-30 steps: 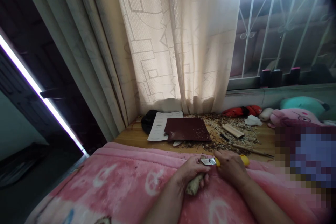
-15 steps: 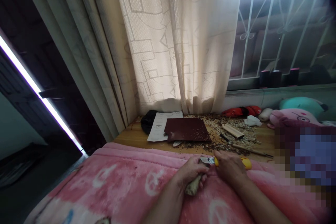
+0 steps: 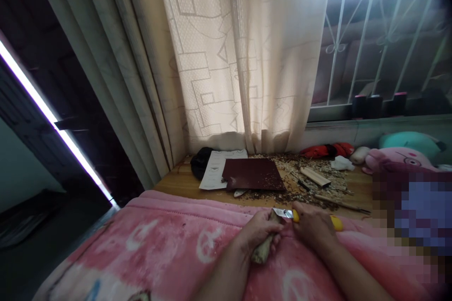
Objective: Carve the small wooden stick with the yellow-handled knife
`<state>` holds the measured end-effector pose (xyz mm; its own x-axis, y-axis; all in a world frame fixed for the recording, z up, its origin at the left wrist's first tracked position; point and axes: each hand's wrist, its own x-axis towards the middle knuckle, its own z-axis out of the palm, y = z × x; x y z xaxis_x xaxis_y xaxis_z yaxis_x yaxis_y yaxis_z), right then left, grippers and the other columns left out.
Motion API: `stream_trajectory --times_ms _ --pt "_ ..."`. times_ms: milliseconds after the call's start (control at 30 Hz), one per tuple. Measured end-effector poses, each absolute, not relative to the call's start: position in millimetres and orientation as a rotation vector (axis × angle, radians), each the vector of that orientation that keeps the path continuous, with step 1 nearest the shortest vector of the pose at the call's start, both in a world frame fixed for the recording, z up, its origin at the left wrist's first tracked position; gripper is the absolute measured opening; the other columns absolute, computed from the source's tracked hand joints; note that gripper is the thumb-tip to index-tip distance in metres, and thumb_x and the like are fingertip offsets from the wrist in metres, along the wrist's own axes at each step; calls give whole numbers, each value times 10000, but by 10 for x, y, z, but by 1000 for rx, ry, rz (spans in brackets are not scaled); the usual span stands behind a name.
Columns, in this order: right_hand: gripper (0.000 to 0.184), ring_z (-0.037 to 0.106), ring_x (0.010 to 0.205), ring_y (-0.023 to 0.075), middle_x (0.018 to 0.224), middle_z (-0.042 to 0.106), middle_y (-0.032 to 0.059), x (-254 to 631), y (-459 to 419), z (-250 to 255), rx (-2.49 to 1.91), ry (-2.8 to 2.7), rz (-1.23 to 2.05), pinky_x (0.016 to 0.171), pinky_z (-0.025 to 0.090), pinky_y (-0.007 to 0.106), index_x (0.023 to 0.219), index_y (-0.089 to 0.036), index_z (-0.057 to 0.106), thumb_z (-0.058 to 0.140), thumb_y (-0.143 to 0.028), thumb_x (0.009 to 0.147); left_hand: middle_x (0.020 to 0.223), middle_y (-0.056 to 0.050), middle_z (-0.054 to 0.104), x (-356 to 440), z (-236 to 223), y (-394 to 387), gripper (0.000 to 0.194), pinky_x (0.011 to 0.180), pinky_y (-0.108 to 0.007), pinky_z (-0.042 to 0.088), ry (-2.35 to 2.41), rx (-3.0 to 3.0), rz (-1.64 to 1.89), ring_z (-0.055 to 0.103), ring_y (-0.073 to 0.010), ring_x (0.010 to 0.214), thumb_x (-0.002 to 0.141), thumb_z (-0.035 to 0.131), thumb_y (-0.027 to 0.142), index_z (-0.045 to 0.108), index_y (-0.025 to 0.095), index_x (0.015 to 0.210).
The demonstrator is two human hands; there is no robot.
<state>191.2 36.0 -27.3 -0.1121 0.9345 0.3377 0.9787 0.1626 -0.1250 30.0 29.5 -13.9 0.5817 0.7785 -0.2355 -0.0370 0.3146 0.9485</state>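
My left hand (image 3: 259, 229) is closed round a short piece of pale wood (image 3: 262, 251), whose lower end sticks out below my fingers. My right hand (image 3: 312, 228) grips a yellow-handled utility knife (image 3: 335, 222). Its metal blade (image 3: 282, 213) rests against the top of the wood, just above my left thumb. Both hands lie on a pink blanket (image 3: 169, 240) over my lap.
A wooden surface (image 3: 180, 181) beyond the blanket holds wood shavings (image 3: 310, 183), a dark red sheet (image 3: 252, 174), a white paper (image 3: 221, 167), a wooden block (image 3: 315, 176) and thin tools (image 3: 341, 204). Plush toys (image 3: 399, 157) sit right, under a barred window. Curtains (image 3: 247, 56) hang behind.
The knife blade has slid slightly up and left along the top of the wood. Both hands stay in nearly the same place on the blanket.
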Motion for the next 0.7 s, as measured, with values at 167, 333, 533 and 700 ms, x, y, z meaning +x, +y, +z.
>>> stream_trajectory --times_ms 167,333,533,700 --pt "150 472 633 141 678 566 1 1872 320 -261 -1785 -2150 -164 558 201 244 701 -215 481 420 -347 663 440 43 444 319 -165 308 251 291 -160 322 819 1123 636 368 -54 306 596 455 176 470 145 844" --pt "170 474 622 149 679 564 23 1854 332 -282 -1845 -2158 -178 553 202 249 717 -203 481 411 -349 663 435 42 449 332 -176 314 249 291 -161 317 830 1136 654 374 -59 308 591 444 171 469 150 838" --pt "196 489 652 157 724 572 53 1843 337 -299 -1894 -2180 -159 562 223 252 755 -187 493 397 -335 667 427 44 448 338 -168 301 259 286 -168 319 884 1119 667 370 -63 297 582 431 164 444 152 840" --pt "197 498 669 160 744 581 52 1838 335 -292 -1913 -2182 -139 574 236 253 772 -195 498 392 -324 669 426 45 450 352 -147 298 246 282 -169 318 891 1123 661 369 -64 291 578 433 165 444 158 823"
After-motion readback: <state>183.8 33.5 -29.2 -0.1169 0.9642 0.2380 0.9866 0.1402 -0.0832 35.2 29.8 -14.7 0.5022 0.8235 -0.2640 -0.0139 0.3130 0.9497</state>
